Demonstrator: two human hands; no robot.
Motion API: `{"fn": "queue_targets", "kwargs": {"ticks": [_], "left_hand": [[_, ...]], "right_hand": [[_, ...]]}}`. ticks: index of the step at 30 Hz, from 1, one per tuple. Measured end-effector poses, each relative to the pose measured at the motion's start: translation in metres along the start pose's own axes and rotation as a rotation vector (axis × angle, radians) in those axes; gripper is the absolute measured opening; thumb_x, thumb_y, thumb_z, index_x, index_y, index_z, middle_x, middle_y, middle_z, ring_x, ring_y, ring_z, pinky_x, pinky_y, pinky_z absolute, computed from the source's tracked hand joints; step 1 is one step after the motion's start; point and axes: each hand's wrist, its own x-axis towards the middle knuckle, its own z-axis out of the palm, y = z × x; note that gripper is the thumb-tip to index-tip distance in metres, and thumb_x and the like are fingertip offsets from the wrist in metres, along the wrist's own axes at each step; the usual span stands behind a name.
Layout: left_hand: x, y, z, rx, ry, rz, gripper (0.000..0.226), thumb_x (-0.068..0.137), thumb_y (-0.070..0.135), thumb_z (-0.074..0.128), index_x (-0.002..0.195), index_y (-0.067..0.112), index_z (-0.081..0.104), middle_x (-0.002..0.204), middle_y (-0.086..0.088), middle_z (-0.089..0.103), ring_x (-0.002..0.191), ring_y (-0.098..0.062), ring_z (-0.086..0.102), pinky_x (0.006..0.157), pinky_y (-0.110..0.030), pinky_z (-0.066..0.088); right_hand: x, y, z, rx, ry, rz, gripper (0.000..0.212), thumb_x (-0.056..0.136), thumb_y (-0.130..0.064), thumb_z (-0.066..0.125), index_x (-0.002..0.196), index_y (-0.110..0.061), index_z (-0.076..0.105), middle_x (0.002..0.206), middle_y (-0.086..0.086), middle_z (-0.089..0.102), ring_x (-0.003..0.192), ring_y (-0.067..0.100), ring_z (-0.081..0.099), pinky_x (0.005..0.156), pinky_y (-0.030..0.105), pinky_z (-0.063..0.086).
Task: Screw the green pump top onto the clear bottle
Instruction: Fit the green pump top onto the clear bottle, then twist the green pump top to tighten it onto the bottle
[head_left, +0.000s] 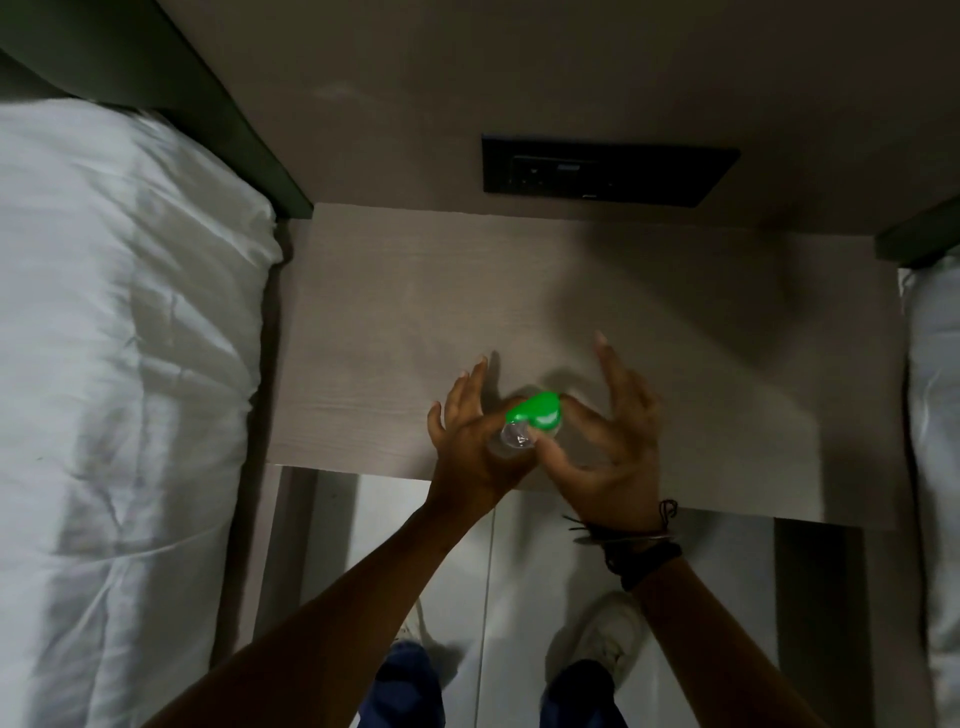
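Note:
A small clear bottle (511, 436) is held just above the near edge of a pale wooden bedside table (519, 301). The green pump top (537, 410) sits over the bottle's neck, seen from above. My left hand (470, 441) grips the bottle from the left with thumb and palm, its fingers spread and pointing away. My right hand (610, 447) pinches the green top between thumb and a bent finger, the other fingers stretched out. Most of the bottle's body is hidden behind my hands.
A white-sheeted bed (119, 364) lies close on the left and another bed edge (935, 415) on the right. A black socket panel (608, 171) is set in the wall behind the table. My shoes (602, 639) stand on the pale floor below.

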Motion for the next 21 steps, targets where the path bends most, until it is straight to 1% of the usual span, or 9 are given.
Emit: {"fn": "queue_targets", "kwargs": {"ticks": [1,3,7,10,12,14,16,19,21], "left_hand": [[0.000,-0.003,0.001,-0.007,-0.010,0.011,0.065,0.077,0.080,0.046,0.134,0.050,0.038,0.156,-0.011,0.031,0.143,-0.030,0.023,0.109,-0.062,0.018],[0.000,-0.009,0.002,-0.007,-0.045,0.027,0.065,0.079,0.083,0.040,0.130,0.045,0.045,0.159,-0.008,0.025,0.145,-0.029,0.017,0.110,-0.063,0.016],[0.003,-0.011,0.003,0.001,-0.040,0.062,0.058,0.073,0.071,0.058,0.121,0.037,0.058,0.157,-0.009,0.029,0.144,-0.033,0.022,0.109,-0.063,0.019],[0.003,-0.012,0.001,-0.015,-0.016,0.093,0.057,0.072,0.069,0.059,0.119,0.036,0.063,0.156,-0.011,0.030,0.144,-0.028,0.019,0.109,-0.057,0.016],[0.003,-0.012,0.000,-0.046,0.001,0.106,0.058,0.076,0.071,0.057,0.119,0.034,0.063,0.156,-0.011,0.031,0.143,-0.018,0.014,0.109,-0.054,0.016],[0.003,-0.011,0.000,-0.021,-0.004,0.108,0.056,0.075,0.067,0.063,0.118,0.031,0.065,0.155,-0.012,0.033,0.142,-0.020,0.016,0.109,-0.056,0.019],[0.005,-0.011,0.000,0.002,-0.030,0.099,0.054,0.071,0.057,0.073,0.115,0.027,0.067,0.154,-0.014,0.033,0.142,-0.031,0.023,0.109,-0.061,0.020],[0.009,-0.010,-0.004,-0.013,-0.051,0.086,0.052,0.067,0.051,0.080,0.109,0.022,0.068,0.156,-0.014,0.030,0.143,-0.037,0.022,0.108,-0.061,0.016],[0.008,-0.011,-0.006,-0.035,-0.043,0.107,0.053,0.068,0.054,0.074,0.110,0.021,0.069,0.156,-0.014,0.028,0.144,-0.035,0.017,0.108,-0.059,0.012]], "right_hand": [[-0.004,0.004,0.003,-0.033,-0.048,0.011,0.037,0.073,-0.045,0.066,0.095,-0.016,0.072,0.149,0.009,0.034,0.127,0.030,0.038,0.105,0.017,0.017],[-0.007,0.014,0.010,-0.091,-0.108,0.039,0.037,0.072,-0.047,0.068,0.095,-0.018,0.072,0.152,0.004,0.027,0.129,0.028,0.034,0.104,0.020,0.017],[-0.004,0.031,0.016,-0.177,-0.181,0.027,0.045,0.072,-0.052,0.069,0.108,-0.025,0.068,0.157,0.002,0.019,0.132,0.028,0.029,0.104,0.034,0.024],[-0.002,0.037,0.014,-0.211,-0.266,0.027,0.078,0.071,-0.065,0.061,0.137,-0.028,0.041,0.160,0.012,0.006,0.141,0.035,0.019,0.109,0.042,0.021],[0.005,0.035,0.008,-0.139,-0.308,0.003,0.085,0.071,-0.058,0.065,0.143,-0.029,0.029,0.159,0.017,0.006,0.142,0.038,0.018,0.111,0.050,0.023],[0.012,0.032,0.004,-0.090,-0.352,-0.076,0.068,0.073,-0.040,0.070,0.134,-0.023,0.046,0.155,0.021,0.019,0.137,0.042,0.028,0.108,0.061,0.030],[0.018,0.030,0.003,-0.085,-0.393,-0.121,0.048,0.073,-0.028,0.071,0.119,-0.017,0.062,0.149,0.022,0.032,0.132,0.045,0.035,0.102,0.068,0.032],[0.023,0.025,0.005,-0.122,-0.334,-0.084,0.044,0.065,-0.035,0.077,0.105,-0.016,0.070,0.142,0.020,0.045,0.127,0.047,0.040,0.098,0.067,0.035],[0.022,0.020,0.008,-0.150,-0.270,-0.041,0.057,0.054,-0.043,0.087,0.100,-0.014,0.070,0.141,0.020,0.047,0.128,0.045,0.039,0.100,0.065,0.036]]}}
